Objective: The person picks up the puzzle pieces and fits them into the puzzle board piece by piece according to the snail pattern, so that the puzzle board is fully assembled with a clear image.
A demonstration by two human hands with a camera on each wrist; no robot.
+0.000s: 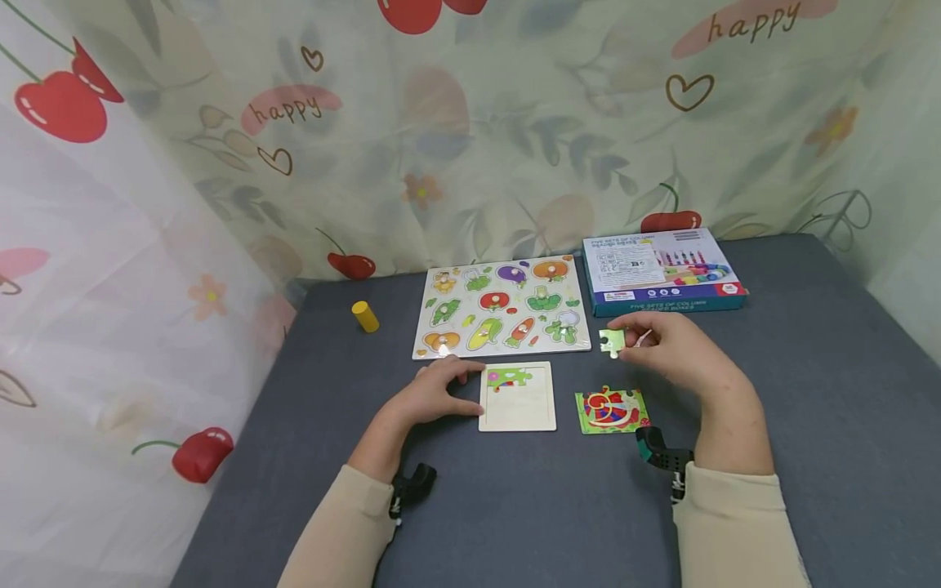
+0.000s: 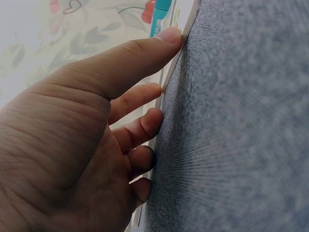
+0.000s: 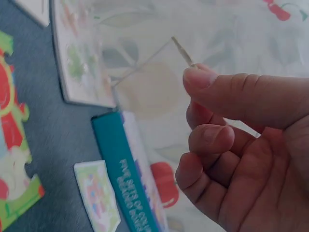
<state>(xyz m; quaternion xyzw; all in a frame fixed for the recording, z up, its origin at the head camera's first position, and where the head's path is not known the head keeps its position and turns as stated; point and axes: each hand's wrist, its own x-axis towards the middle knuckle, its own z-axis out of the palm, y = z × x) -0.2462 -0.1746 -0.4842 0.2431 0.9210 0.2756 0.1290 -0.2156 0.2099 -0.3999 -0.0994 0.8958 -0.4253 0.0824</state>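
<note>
A square wooden puzzle tray [image 1: 518, 412] lies in the middle of the table with joined green pieces [image 1: 507, 378] in its top left corner. At its left edge, my left hand [image 1: 430, 394] touches the frame with thumb and index finger spread apart; the left wrist view shows the other fingers loosely bent along the edge [image 2: 169, 72]. My right hand [image 1: 680, 347] pinches a pale green jigsaw piece [image 1: 610, 343] between thumb and fingers, raised and seen edge-on [image 3: 182, 50] in the right wrist view. Below it lies a red snail-patterned puzzle section [image 1: 612, 410].
Behind the tray lies a vegetable picture board [image 1: 470, 314]. A teal-sided boxed set [image 1: 665, 304] sits at the back right, with a small printed piece [image 3: 96, 195] on the table near it. A yellow cylinder [image 1: 365, 317] stands at the left; a patterned curtain [image 1: 456, 180] hangs behind.
</note>
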